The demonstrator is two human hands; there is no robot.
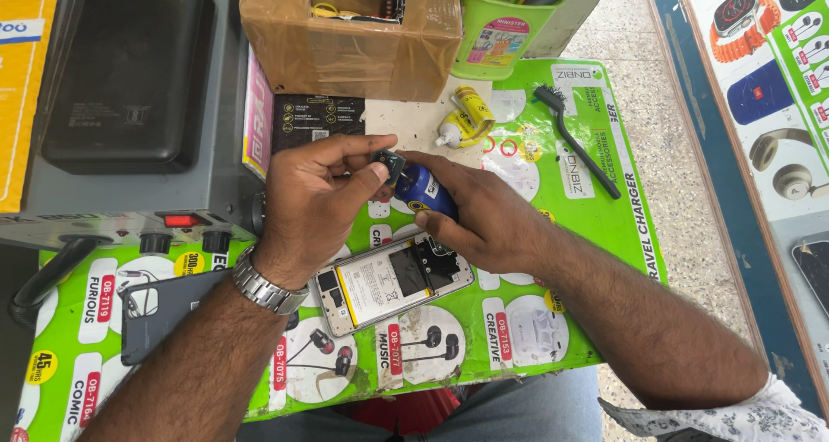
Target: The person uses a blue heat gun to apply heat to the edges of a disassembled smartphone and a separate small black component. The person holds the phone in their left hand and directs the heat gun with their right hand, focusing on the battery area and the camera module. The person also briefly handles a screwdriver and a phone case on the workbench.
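Head view: my right hand point(488, 222) is wrapped around a small blue bottle point(423, 192), fingers clamped on its body, held just above the table. My left hand point(315, 196) is at the bottle's top; thumb and forefinger are pinched together on a small dark part point(390, 161) at the neck. Looks like a cap or nozzle, but it's mostly hidden by my fingertips, so I can't say which.

Bottle is small and should be light. The body looks like smooth plastic, likely slick, so I'd grip round the middle, as the right hand does now. The dark top piece is tiny; only a fingertip pinch fits.

Directly below my hands lies an opened smartphone point(393, 280), back cover off, battery and board exposed. That one's fragile: hold by the frame edges, keep off the board. It rests on the green printed mat point(604, 200).

Left of the phone, near my left forearm, sits a dark phone case point(160, 308). Beyond my hands: a yellow glue tube point(466, 118) and a black brush point(574, 140), both on the mat, well apart from the bottle. Behind them, a cardboard box point(350, 41) and a green pen holder point(496, 28). Grey power supply point(129, 209) at far left.

Metal wristwatch point(263, 287) on my left wrist.
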